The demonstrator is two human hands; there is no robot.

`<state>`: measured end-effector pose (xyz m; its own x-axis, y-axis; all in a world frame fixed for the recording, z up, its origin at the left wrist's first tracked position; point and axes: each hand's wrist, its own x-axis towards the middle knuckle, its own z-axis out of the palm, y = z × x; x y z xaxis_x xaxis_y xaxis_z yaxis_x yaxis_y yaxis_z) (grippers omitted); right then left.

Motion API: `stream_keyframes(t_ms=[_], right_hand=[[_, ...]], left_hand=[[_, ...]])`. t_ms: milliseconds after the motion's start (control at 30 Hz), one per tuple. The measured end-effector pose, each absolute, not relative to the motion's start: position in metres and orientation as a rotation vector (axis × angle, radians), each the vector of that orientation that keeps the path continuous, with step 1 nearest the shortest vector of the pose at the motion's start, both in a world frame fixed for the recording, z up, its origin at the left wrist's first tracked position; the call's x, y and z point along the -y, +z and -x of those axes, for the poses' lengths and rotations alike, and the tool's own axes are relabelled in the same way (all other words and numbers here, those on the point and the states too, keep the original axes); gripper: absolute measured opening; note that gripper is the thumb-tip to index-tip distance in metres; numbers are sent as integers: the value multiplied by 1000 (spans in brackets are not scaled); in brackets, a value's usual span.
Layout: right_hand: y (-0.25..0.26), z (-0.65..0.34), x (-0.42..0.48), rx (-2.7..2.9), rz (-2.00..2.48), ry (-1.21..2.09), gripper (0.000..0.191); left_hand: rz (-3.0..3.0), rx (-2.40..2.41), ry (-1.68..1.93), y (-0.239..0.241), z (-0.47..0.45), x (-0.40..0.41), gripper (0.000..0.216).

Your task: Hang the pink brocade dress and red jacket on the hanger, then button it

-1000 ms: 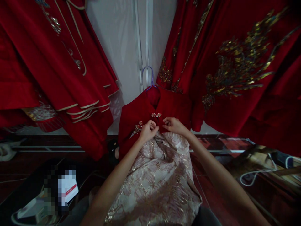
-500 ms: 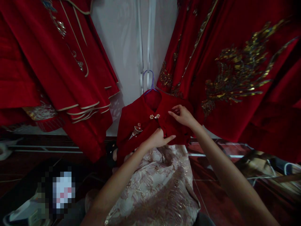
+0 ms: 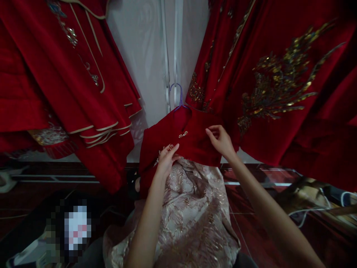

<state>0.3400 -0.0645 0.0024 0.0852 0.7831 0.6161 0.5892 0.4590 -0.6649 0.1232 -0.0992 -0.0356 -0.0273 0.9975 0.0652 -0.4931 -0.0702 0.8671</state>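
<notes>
A short red jacket (image 3: 195, 124) hangs from a thin purple hanger (image 3: 181, 95). A beaded clasp (image 3: 183, 134) sits slantwise on its front. My left hand (image 3: 166, 160) rests on the jacket's lower front, thumb and fingers apart, beside a jewelled brooch (image 3: 158, 156) that its fingers partly cover. Over on the other front panel, my right hand (image 3: 222, 141) has thumb and fingertips drawn together at the red cloth, pinching it. Beneath the jacket, a pale pink-and-gold brocade fabric (image 3: 192, 208) spreads over my lap.
Red garments with pale piping (image 3: 92, 85) hang at the left. On the right hangs a red garment with gold sequin embroidery (image 3: 279, 82). White metal rails (image 3: 175, 48) stand against the wall behind. Low at the right are blurred items with a white cord (image 3: 309, 212).
My left hand has moved left from the jacket's middle to the brooch. My right hand has shifted slightly right. The clasp has tilted, and the jacket's lower edge sits higher over the brocade.
</notes>
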Motion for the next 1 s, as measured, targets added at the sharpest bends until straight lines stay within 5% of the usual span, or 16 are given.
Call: stream_keyframes(t_ms=[133, 233, 333, 567, 800, 1000], right_hand=[[-23, -319, 120, 1871, 1127, 11, 59], [-36, -318, 135, 1802, 1237, -36, 40], [-30, -334, 131, 1848, 1358, 197, 18], [0, -349, 134, 1898, 1096, 769, 30], [-6, -320, 144, 1813, 957, 772, 37], [-1, -308, 148, 1629, 945, 675, 23]], left_hand=[[-929, -659, 1381, -34, -126, 108, 33], [-999, -544, 1365, -27, -134, 115, 28], [-969, -444, 1464, -29, -145, 119, 23], [-1162, -426, 1214, -54, -185, 131, 66], [-1287, -805, 1232, -68, -193, 132, 21], [-1289, -958, 882, -54, -173, 138, 18]])
